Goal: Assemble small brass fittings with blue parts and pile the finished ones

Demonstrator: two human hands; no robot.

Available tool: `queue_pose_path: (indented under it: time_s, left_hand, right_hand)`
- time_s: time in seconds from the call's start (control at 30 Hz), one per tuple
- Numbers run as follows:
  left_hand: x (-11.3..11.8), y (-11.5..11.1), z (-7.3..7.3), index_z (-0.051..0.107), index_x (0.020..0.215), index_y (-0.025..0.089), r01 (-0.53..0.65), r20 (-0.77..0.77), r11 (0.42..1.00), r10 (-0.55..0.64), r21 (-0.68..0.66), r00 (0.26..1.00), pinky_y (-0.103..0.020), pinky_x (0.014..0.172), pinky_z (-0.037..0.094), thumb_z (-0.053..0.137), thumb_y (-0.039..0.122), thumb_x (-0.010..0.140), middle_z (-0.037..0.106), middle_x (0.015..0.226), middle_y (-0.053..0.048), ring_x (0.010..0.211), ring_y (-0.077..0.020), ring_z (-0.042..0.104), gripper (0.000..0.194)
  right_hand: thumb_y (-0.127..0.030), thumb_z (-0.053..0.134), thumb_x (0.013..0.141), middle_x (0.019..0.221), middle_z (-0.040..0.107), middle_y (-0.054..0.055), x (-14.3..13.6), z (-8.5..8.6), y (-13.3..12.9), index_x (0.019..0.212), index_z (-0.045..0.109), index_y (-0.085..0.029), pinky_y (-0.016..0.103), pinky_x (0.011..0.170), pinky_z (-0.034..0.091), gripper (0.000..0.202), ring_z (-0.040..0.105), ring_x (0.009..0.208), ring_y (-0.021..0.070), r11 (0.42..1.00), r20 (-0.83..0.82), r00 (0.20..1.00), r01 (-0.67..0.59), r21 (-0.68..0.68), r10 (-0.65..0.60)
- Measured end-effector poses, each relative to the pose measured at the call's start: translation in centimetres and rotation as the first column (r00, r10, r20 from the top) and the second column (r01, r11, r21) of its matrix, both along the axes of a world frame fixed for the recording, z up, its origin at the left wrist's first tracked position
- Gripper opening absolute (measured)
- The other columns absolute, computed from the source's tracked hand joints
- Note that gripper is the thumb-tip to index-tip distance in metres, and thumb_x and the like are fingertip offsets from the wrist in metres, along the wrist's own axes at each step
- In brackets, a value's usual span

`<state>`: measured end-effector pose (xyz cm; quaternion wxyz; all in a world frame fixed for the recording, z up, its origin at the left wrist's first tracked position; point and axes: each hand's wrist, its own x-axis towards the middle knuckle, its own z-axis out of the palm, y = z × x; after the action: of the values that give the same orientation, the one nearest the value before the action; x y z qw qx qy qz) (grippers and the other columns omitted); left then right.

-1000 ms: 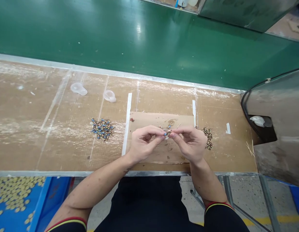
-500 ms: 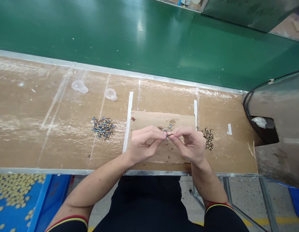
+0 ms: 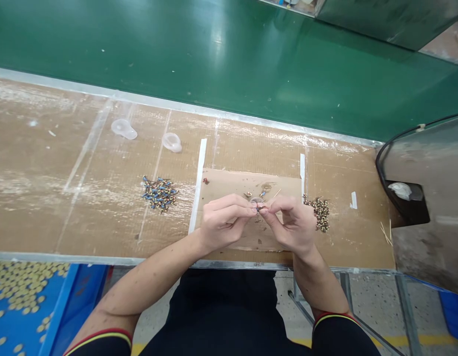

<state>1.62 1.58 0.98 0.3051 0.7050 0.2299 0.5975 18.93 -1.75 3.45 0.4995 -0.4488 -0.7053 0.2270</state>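
My left hand (image 3: 227,220) and my right hand (image 3: 293,222) meet over a brown cardboard sheet (image 3: 232,180), fingertips pinched together. Between them is a small blue-and-brass part (image 3: 257,209), mostly covered by the fingers, so its exact shape is unclear. Just beyond the fingertips a round clear rim (image 3: 257,200) shows in part. A loose blue-and-brass piece (image 3: 263,193) and a few brass pieces (image 3: 247,194) lie on the sheet. To the left is a pile of blue-and-brass parts (image 3: 160,194); right of my right hand sits a pile of brass parts (image 3: 321,215).
Two clear plastic cups (image 3: 124,129) (image 3: 172,142) lie at the back left. White tape strips (image 3: 198,185) flank the sheet. A green surface (image 3: 214,64) runs behind the table, with a metal housing (image 3: 432,198) at right. Below left, a blue bin (image 3: 76,301) stands beside yellowish discs (image 3: 21,284).
The view has shifted slightly. Both hands keep their pinch at nearly the same place, with the small part turned a little between the fingertips.
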Motion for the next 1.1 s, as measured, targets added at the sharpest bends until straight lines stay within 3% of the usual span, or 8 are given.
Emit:
queue_pose_path:
  time_s: [0.17,0.37,0.57,0.73,0.87,1.1]
  left_hand:
    - [0.1,0.0,-0.1,0.073,0.093,0.019,-0.013,0.002,1.0,0.013,0.007,1.0,-0.022,0.068,0.066,0.071,-0.004,0.083,0.08,0.086,-0.003,0.078,-0.0139,0.078,0.026]
    - [-0.2,0.2,0.3,0.075,0.099,0.022,-0.009,-0.013,0.999,0.009,0.037,1.0,-0.022,0.068,0.066,0.073,0.001,0.086,0.081,0.091,-0.002,0.081,-0.0136,0.078,0.025]
    - [-0.1,0.1,0.3,0.072,0.103,0.02,-0.022,-0.044,0.998,0.025,0.065,0.999,-0.023,0.072,0.066,0.073,0.004,0.088,0.08,0.091,-0.003,0.083,-0.0138,0.078,0.022]
    - [-0.2,0.1,0.4,0.069,0.112,0.015,-0.007,-0.073,1.0,0.005,-0.022,0.997,-0.025,0.074,0.067,0.073,0.024,0.095,0.081,0.095,-0.008,0.084,-0.0153,0.078,0.02]
    - [-0.3,0.2,0.4,0.07,0.104,0.016,0.013,-0.109,1.0,-0.014,-0.009,0.994,-0.025,0.075,0.066,0.067,0.021,0.098,0.081,0.092,-0.008,0.086,-0.0148,0.078,0.008]
    - [-0.3,0.2,0.4,0.07,0.102,0.014,-0.008,-0.195,0.999,0.014,0.031,0.981,-0.023,0.075,0.065,0.065,0.02,0.1,0.08,0.092,-0.009,0.084,-0.0137,0.077,0.008]
  right_hand:
    - [-0.007,0.069,0.09,0.082,0.077,-0.001,-0.2,-0.2,0.0,0.093,0.065,-0.025,0.026,0.07,0.066,0.018,0.078,0.079,0.015,1.0,0.005,1.0,0.013,0.005,-0.013]
    - [-0.016,0.069,0.094,0.095,0.08,0.003,0.3,0.0,0.1,0.121,0.065,-0.025,0.029,0.072,0.066,0.028,0.078,0.082,0.0156,1.0,0.013,1.0,-0.012,0.029,0.011]
    - [-0.011,0.065,0.095,0.09,0.079,0.002,0.3,0.8,0.5,0.108,0.07,-0.024,0.029,0.068,0.061,0.018,0.074,0.078,0.0153,0.994,0.114,0.993,-0.042,0.102,0.03]
    - [-0.009,0.065,0.094,0.087,0.078,0.002,0.3,0.5,0.4,0.109,0.072,-0.023,0.028,0.066,0.058,0.022,0.071,0.074,0.0142,0.992,0.068,0.998,0.004,0.126,-0.013]
    - [-0.009,0.067,0.093,0.089,0.079,0.002,0.3,0.3,0.4,0.11,0.072,-0.024,0.029,0.067,0.058,0.023,0.071,0.075,0.0147,0.99,0.076,0.997,0.01,0.143,-0.021]
    - [-0.012,0.066,0.095,0.088,0.079,0.002,0.1,0.4,0.5,0.109,0.071,-0.023,0.028,0.066,0.058,0.018,0.071,0.072,0.0136,0.987,0.089,0.996,0.002,0.16,-0.017]
